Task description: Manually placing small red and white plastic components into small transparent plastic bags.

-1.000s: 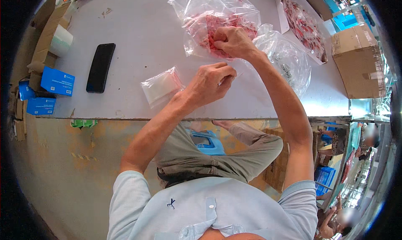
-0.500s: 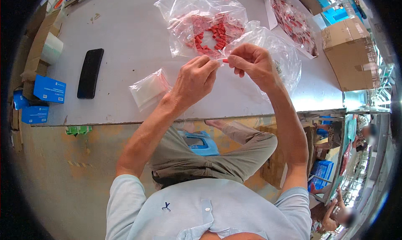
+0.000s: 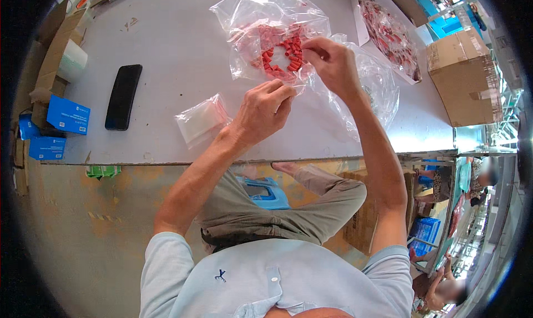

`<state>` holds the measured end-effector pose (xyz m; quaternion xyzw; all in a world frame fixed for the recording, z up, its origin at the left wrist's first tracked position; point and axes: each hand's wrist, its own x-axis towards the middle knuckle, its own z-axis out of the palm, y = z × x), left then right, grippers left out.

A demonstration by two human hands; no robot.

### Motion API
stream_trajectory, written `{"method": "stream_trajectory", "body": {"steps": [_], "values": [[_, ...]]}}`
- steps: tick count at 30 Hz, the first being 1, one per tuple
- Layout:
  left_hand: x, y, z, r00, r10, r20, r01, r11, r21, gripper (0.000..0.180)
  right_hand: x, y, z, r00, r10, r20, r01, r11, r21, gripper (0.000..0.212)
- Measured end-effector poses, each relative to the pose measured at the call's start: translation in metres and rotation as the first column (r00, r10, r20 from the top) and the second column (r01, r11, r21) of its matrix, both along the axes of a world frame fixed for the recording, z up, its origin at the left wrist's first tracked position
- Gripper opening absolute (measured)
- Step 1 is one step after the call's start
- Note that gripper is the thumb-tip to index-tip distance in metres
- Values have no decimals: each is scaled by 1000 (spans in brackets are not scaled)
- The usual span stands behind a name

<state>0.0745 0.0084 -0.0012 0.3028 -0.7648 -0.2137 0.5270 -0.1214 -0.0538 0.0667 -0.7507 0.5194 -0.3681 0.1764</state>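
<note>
My left hand is closed, thumb and fingers pinching a small clear plastic bag whose edge pokes out past the fingertips. Beyond it, a large clear plastic bag lies spread on the table, with many small red cylindrical pieces in a ring on it. At the right side of that ring is my right hand, its fingers drawn together at the pieces. Whatever those fingertips hold is hidden. A stack of flat clear bags rests left of my left hand.
Another clear bag lies under my right forearm. A white box of bagged red pieces stands at the far right, beside a cardboard box. On the left are a black phone and blue boxes. The table's near edge runs before me.
My right hand has moved away from my left hand, up to the red pieces. The red piece seen between the hands earlier no longer shows there. My left hand stays nearly in place.
</note>
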Motion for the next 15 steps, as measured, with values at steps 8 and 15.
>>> {"method": "stream_trajectory", "body": {"steps": [8, 15], "values": [[3, -3, -3, 999, 18, 32, -19, 999, 37, 12, 20, -57, -16, 762, 106, -639, -48, 993, 108, 20], [2, -5, -3, 999, 28, -15, -28, 999, 25, 13, 16, -62, -24, 779, 119, -615, -60, 992, 115, 21]]}}
